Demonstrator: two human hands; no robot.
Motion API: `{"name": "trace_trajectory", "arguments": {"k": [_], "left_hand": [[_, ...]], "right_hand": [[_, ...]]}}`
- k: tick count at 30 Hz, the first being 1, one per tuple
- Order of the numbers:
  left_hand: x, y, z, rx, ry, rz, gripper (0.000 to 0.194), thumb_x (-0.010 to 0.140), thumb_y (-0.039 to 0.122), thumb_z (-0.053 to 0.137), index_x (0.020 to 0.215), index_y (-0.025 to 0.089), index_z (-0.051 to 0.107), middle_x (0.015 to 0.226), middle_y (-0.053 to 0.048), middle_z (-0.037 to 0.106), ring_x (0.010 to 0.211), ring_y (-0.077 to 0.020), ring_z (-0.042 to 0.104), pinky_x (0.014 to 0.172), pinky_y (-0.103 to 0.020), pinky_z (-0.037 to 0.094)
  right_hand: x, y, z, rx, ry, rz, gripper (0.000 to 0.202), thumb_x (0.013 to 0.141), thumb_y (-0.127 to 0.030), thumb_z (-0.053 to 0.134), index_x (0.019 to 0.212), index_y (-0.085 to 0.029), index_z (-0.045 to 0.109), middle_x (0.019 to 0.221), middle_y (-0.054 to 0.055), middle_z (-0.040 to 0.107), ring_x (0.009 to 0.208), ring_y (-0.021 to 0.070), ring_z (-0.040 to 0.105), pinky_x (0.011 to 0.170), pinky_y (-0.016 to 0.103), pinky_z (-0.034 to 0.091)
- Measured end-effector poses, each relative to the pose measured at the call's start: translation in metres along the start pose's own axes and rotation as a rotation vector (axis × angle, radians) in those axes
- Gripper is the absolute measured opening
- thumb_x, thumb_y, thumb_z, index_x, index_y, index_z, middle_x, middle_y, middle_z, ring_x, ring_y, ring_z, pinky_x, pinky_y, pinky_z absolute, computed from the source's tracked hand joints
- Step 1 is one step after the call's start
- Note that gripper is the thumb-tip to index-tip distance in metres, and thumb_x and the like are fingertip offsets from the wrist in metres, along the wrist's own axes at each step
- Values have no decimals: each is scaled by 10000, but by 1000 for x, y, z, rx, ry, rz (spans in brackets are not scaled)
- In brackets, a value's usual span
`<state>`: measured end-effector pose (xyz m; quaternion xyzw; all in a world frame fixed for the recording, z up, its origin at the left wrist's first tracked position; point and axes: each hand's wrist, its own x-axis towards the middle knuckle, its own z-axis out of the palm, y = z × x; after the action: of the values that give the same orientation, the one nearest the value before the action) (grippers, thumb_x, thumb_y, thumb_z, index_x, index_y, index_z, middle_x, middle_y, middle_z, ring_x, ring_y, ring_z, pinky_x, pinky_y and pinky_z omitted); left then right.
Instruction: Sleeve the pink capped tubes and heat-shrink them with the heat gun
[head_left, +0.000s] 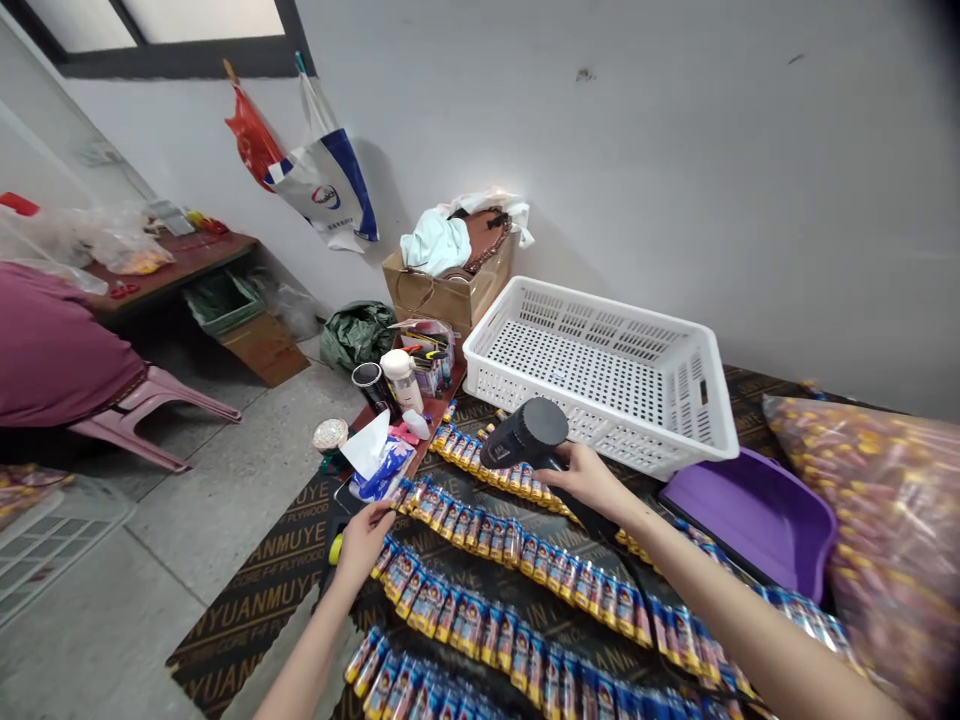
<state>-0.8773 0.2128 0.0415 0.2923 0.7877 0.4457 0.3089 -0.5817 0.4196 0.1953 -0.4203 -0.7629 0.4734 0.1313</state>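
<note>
My right hand (pixel 589 482) is closed round the handle of a black hair dryer (pixel 525 435), holding it over the rows at the back with its barrel pointing left. My left hand (pixel 365 540) is at the left end of a row of small blue-and-yellow tubes (pixel 480 530), its fingertips pinched at the end piece. Exactly how much they grip is hard to see. Several such rows lie side by side, including a nearer row (pixel 465 620) and one partly under the dryer. My right forearm and a black cord cover parts of the rows.
A white perforated crate (pixel 600 350) stands behind the rows. Right are a purple scoop (pixel 757 515) and a large bag of tubes (pixel 870 500). Tissues (pixel 382 465), a white bottle (pixel 403 380) and a cardboard box (pixel 442 295) stand left. A person in pink (pixel 60 350) sits far left.
</note>
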Motion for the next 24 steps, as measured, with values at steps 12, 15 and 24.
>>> {"name": "trace_trajectory", "arguments": {"k": [12, 15, 24], "left_hand": [[-3, 17, 20, -2, -74, 18, 412, 595, 490, 600, 844, 166, 654, 904, -85, 713, 867, -254, 654, 851, -387, 491], [-5, 17, 20, 2, -80, 11, 408, 590, 485, 602, 840, 166, 652, 890, -86, 714, 860, -260, 655, 848, -400, 494], [-6, 16, 21, 31, -116, 37, 403, 643, 470, 576, 882, 152, 641, 924, -104, 706, 893, -260, 648, 879, -397, 469]], "right_hand": [[-100, 52, -69, 22, 199, 226, 327, 679, -345, 651, 910, -118, 695, 887, 68, 726, 931, 320, 628, 818, 381, 481], [-112, 61, -82, 7, 270, 258, 350, 643, -359, 682, 896, -118, 706, 865, 67, 730, 903, 325, 634, 789, 376, 486], [-100, 47, -61, 109, 238, 233, 421, 672, -385, 676, 981, -99, 689, 919, 88, 719, 876, 303, 636, 765, 366, 494]]}}
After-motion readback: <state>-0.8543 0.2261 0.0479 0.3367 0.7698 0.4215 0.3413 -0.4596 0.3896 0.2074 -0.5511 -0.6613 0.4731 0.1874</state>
